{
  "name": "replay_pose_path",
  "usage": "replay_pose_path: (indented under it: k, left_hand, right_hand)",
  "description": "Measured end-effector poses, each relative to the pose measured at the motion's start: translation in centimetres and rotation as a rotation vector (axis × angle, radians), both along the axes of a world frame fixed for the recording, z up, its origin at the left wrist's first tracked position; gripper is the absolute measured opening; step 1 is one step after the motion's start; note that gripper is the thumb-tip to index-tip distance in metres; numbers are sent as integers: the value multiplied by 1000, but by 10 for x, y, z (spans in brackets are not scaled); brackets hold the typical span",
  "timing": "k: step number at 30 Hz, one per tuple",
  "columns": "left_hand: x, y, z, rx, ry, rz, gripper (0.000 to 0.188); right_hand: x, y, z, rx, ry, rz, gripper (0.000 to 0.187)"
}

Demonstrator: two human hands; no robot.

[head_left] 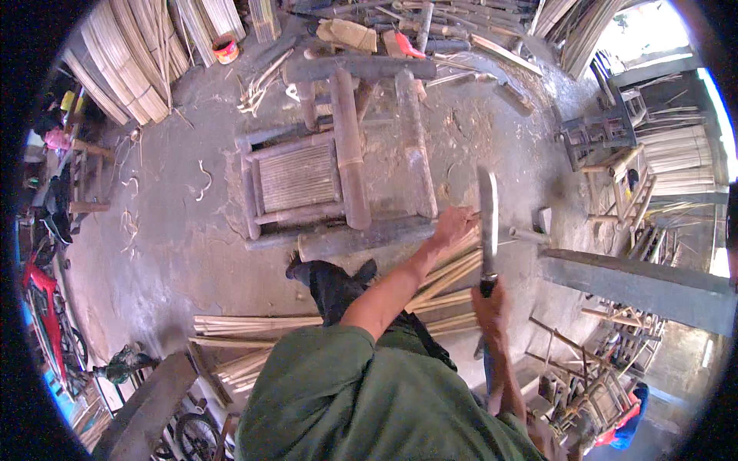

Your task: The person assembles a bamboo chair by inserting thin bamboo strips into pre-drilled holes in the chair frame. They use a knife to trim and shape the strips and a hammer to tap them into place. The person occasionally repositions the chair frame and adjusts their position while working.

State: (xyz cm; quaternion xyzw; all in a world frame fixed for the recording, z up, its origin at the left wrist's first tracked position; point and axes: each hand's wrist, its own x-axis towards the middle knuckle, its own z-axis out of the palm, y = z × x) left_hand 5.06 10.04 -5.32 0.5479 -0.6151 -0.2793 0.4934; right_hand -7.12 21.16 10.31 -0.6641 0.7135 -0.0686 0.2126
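Note:
My right hand (490, 303) is closed around the dark handle of a machete (488, 223), whose long blade points away from me, edge-on and upright in the picture. To its left, my left hand (457, 223) is closed at the far end of some pale bamboo strips (448, 267); its fingertips are partly hidden and small. The strips run slantwise beneath my left forearm toward my lap. Just beyond that hand lies a frame of thick bamboo poles (351, 165) with a slatted panel (298, 183) in it.
More bamboo strips (254, 324) lie on the floor at my left. A grey beam or post (630, 284) juts in from the right. Bamboo bundles (127, 65) lean at the far left, beside a red tub (225, 50). Cut poles (453, 31) are heaped at the back.

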Motion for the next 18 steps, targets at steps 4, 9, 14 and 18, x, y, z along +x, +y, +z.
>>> replay_pose_path:
  k: [4,9,14,18]
  left_hand:
    - [9,-4,-12,141,126,19,24]
    - [12,5,16,159,245,-129,22]
    - [12,1,-2,70,165,-31,19]
    - [16,3,6,209,230,-31,18]
  right_hand:
    - [21,-37,97,-386,-473,-65,8]
    - [-12,10,-3,-177,-364,-193,10]
    - [0,-3,43,-115,-403,-87,19]
    - [-14,-35,103,-539,-978,12,11]
